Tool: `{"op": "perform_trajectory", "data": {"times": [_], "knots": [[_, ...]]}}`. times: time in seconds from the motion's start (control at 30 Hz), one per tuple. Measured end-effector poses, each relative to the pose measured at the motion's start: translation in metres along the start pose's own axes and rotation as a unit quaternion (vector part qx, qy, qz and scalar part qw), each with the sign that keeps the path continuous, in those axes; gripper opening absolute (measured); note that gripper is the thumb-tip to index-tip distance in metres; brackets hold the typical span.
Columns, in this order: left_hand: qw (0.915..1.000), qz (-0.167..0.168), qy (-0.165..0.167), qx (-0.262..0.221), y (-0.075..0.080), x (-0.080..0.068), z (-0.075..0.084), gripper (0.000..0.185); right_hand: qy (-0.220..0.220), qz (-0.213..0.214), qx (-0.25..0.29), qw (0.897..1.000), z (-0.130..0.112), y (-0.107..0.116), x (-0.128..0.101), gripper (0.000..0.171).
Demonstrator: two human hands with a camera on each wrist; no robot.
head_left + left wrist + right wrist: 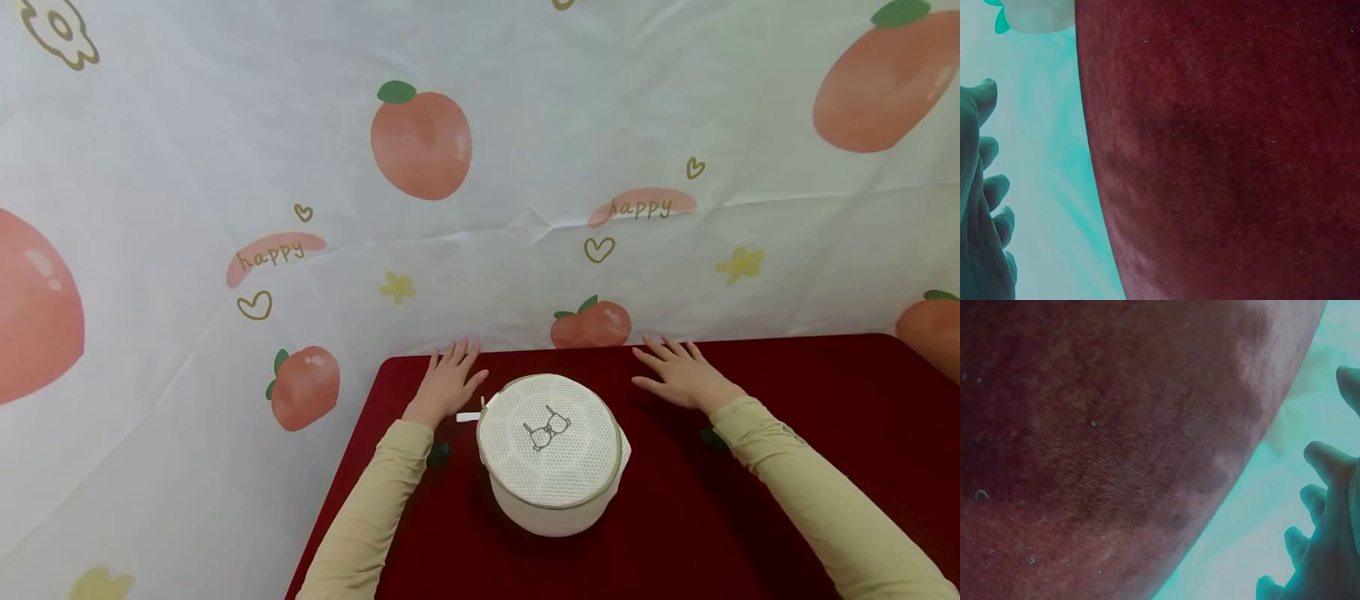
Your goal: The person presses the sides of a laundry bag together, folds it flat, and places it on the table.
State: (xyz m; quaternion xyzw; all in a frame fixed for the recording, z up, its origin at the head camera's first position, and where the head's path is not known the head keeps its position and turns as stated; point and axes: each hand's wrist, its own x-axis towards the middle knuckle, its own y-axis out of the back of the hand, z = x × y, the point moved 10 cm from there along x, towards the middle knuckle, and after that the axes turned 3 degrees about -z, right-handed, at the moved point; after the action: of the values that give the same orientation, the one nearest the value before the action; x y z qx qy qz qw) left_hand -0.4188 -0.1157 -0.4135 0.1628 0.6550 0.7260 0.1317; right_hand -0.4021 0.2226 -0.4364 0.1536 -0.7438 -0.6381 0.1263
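Note:
A round white mesh laundry bag (551, 442) with a zip around its lid and a glasses drawing on top stands on the red table in the head view. To its upper left is my left hand (447, 385), fingers spread, near the table's far edge and holding nothing. My right hand (686, 375) is likewise spread with nothing in it, up and to the right of the bag. A white pull tab (468, 417) sticks out from the bag's left side, just below the left hand. Each wrist view shows fingers at the side, over red cloth and the table edge.
The red-covered table (675, 517) has a rounded far-left corner and ends close to the wall. Behind it hangs a white cloth (510, 283) printed with peaches, hearts and flowers. Dark round spots show beside both forearms.

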Motion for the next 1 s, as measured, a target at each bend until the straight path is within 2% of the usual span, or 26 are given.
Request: {"op": "perform_trajectory", "data": {"times": [0.37, 0.53, 0.67, 0.73, 0.87, 1.0], "knots": [[0.9998, 0.010, -0.003, -0.018, 0.019, 0.002, -0.007, 0.063, -0.002, -0.002, -0.003, 1.000, -0.008, 0.020, -0.004, 0.073], [0.9995, 0.008, -0.003, -0.029, 0.030, -0.002, -0.009, 0.063, -0.004, -0.004, 0.018, 1.000, -0.014, 0.032, -0.009, 0.073], [0.9978, -0.012, -0.012, -0.064, 0.035, -0.007, -0.008, 0.061, 0.002, 0.002, 0.022, 1.000, -0.016, 0.039, -0.013, 0.072], [0.9945, -0.030, -0.023, -0.098, 0.036, -0.011, -0.006, 0.060, 0.007, 0.007, 0.023, 1.000, -0.017, 0.042, -0.014, 0.071], [0.9809, -0.058, -0.040, -0.181, 0.037, -0.019, -0.002, 0.058, 0.021, 0.017, 0.042, 0.999, -0.021, 0.048, -0.019, 0.069], [0.9643, -0.077, -0.032, -0.251, 0.037, -0.026, -0.001, 0.059, 0.028, 0.015, 0.094, 0.995, -0.025, 0.055, -0.025, 0.069]]}}
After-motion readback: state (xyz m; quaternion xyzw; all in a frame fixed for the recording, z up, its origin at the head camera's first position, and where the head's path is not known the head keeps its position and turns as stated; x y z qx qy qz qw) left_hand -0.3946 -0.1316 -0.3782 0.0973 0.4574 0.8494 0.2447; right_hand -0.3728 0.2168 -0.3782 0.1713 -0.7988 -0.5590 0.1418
